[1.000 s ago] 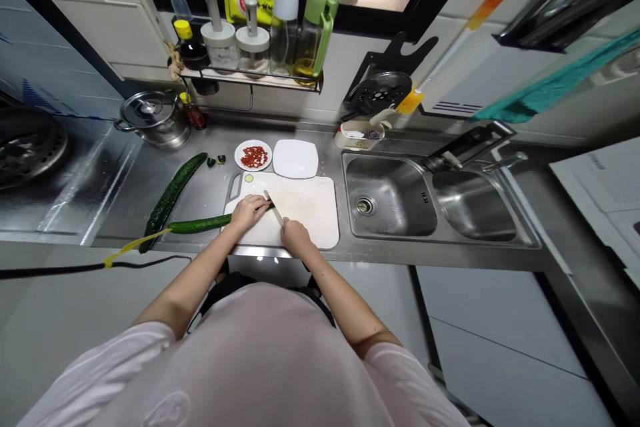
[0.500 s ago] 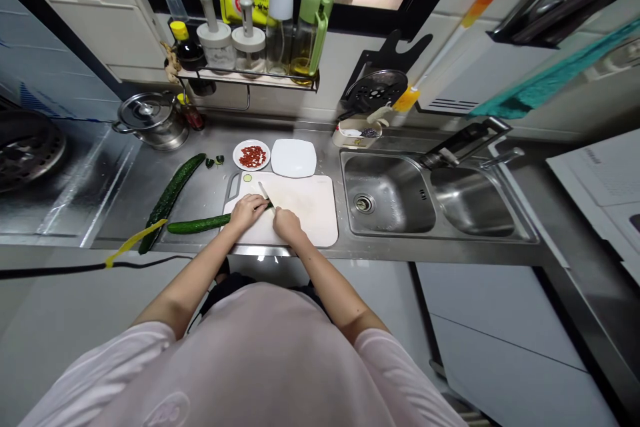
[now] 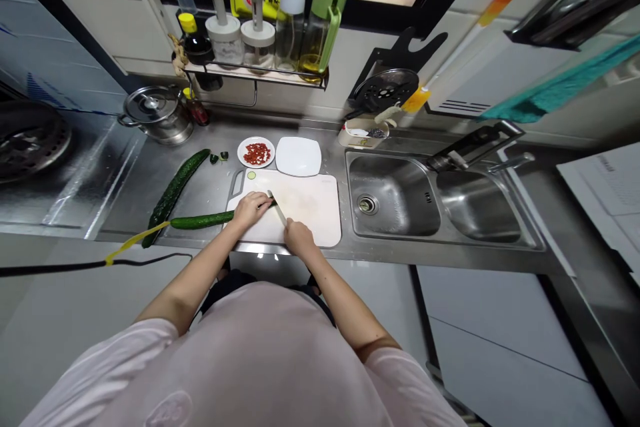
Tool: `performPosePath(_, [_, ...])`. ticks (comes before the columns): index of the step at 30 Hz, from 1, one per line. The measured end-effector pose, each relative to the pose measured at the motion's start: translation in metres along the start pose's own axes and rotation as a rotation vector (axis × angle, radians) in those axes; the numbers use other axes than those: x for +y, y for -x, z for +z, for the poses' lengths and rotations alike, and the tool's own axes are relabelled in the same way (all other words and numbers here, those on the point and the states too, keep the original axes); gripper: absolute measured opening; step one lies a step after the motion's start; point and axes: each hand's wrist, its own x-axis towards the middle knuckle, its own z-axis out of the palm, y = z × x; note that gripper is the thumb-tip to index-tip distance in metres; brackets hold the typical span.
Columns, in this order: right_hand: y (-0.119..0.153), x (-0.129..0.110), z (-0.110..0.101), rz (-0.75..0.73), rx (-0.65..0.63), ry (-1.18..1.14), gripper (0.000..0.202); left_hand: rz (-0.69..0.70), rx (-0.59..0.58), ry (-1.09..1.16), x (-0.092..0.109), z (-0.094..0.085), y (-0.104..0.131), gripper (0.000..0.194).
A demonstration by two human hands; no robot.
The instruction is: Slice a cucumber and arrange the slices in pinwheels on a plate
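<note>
My left hand (image 3: 251,209) is closed over a long green cucumber (image 3: 203,220) near its right end, pressing it on the white cutting board (image 3: 317,207). The cucumber's other end reaches past the board's left edge onto the steel counter. In my right hand (image 3: 299,237) is the handle of a kitchen knife (image 3: 278,209), its blade pointing up and left against the cucumber's cut end. One pale cucumber slice (image 3: 251,175) lies at the board's top left corner. A second, darker cucumber (image 3: 177,190) rests on the counter to the left.
Behind the board stand a plate of chopped red pieces (image 3: 257,153) and a square white plate (image 3: 299,156). The sink (image 3: 395,193) is to the right. A lidded pot (image 3: 157,115) sits back left, below a condiment shelf (image 3: 260,73). A yellow strap (image 3: 135,240) crosses the left counter edge.
My right hand has drawn back slightly right and toward me with the knife, showing more of the blade. My left hand keeps its hold on the cucumber. The whole view has shifted slightly.
</note>
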Motion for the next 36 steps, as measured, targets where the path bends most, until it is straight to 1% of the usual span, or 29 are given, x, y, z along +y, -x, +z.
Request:
performPosePath(10, [-0.015,-0.006,0.000,-0.016,0.017,0.000,0.028,-0.001,0.010,-0.006,-0.004,0.003,0.000,0.022])
performPosePath(19, [-0.034,-0.012,0.000,-0.041,0.052,-0.017,0.029,-0.004,-0.003,-0.012,-0.001,0.000,-0.001,0.023])
performPosePath(32, [-0.039,-0.019,-0.006,-0.043,0.072,-0.029,0.032,-0.003,-0.011,-0.006,-0.001,0.000,-0.001,0.024])
performPosePath(36, [-0.036,-0.016,-0.003,-0.036,0.055,-0.033,0.030,0.000,-0.015,-0.007,-0.001,-0.001,0.000,0.024])
